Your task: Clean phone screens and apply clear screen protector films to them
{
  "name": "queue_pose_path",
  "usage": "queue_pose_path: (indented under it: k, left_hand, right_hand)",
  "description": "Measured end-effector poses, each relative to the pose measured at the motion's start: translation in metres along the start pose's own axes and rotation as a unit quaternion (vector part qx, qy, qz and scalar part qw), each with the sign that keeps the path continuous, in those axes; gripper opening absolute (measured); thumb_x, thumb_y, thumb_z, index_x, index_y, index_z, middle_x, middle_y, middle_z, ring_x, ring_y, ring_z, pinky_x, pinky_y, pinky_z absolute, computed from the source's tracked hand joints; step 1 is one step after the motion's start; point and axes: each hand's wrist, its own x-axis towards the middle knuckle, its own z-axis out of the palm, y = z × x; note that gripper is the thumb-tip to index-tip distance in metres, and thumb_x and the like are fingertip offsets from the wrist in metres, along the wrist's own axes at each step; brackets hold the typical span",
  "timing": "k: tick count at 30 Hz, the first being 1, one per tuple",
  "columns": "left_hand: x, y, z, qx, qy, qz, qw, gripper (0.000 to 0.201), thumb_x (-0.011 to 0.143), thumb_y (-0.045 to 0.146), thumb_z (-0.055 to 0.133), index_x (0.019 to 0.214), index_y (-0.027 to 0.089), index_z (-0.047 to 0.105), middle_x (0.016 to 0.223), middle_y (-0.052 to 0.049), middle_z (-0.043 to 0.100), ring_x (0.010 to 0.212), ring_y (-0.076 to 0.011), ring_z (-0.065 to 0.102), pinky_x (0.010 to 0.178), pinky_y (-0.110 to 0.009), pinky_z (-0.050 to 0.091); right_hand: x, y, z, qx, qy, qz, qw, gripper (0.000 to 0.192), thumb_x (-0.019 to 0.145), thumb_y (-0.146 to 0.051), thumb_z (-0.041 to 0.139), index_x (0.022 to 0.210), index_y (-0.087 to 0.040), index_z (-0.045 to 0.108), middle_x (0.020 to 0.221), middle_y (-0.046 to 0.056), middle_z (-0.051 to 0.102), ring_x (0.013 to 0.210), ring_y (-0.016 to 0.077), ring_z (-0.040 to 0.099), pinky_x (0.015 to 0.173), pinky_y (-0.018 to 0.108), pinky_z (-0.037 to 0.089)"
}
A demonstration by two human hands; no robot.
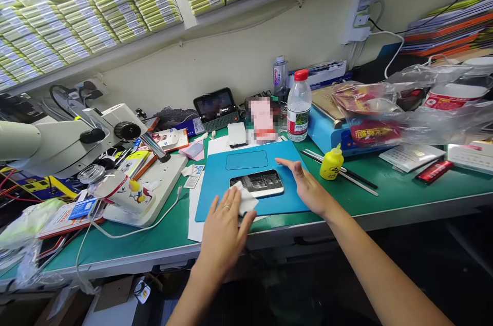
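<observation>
From the head camera, a clear water bottle (299,106) with a red cap stands at the back of the green desk (404,190), and it looks partly full. A small yellow squeeze bottle (332,163) stands near it, capped, and I cannot tell what is inside. A clear plastic bag (408,105) on the right holds red packets. A blue mat (246,179) lies near the front edge of the desk, with a phone (257,183) lying flat on it. The mat has bare room behind the phone and to its right. On the left, a microscope (96,138) stands close by and crowds that side. The left hand (225,223) lies palm down over the front edge of the mat, fingers spread, pressing a white wipe (244,200) against the near left corner of the phone. The right hand (306,185) rests flat and open on the mat just right of the phone, holding nothing, fingers pointing left.
</observation>
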Motion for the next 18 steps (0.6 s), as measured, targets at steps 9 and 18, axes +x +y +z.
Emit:
queue_pose_path:
  k: [9,18]
  left_hand:
    - [0.030,-0.005,0.004,-0.003,-0.014,-0.027,1.000,0.061,0.107,0.051,0.030,0.148,0.008,0.045,0.155,-0.016,0.044,0.146,-0.0309,0.039,0.120,-0.051,0.033]
    - [0.057,0.031,0.011,-0.019,0.016,0.001,1.000,0.073,0.101,0.061,0.039,0.143,0.002,0.048,0.150,-0.021,0.049,0.142,-0.0350,0.044,0.118,-0.048,0.035]
  right_hand:
    - [-0.002,-0.007,0.001,-0.006,-0.003,0.016,1.000,0.087,0.091,-0.079,0.011,0.136,-0.026,0.063,0.149,0.010,0.057,0.144,0.0340,0.042,0.122,0.057,0.022]
    - [0.004,0.001,0.001,-0.029,-0.018,-0.002,0.999,0.091,0.089,-0.080,0.008,0.136,-0.024,0.063,0.146,0.012,0.058,0.142,0.0335,0.045,0.121,0.056,0.026]
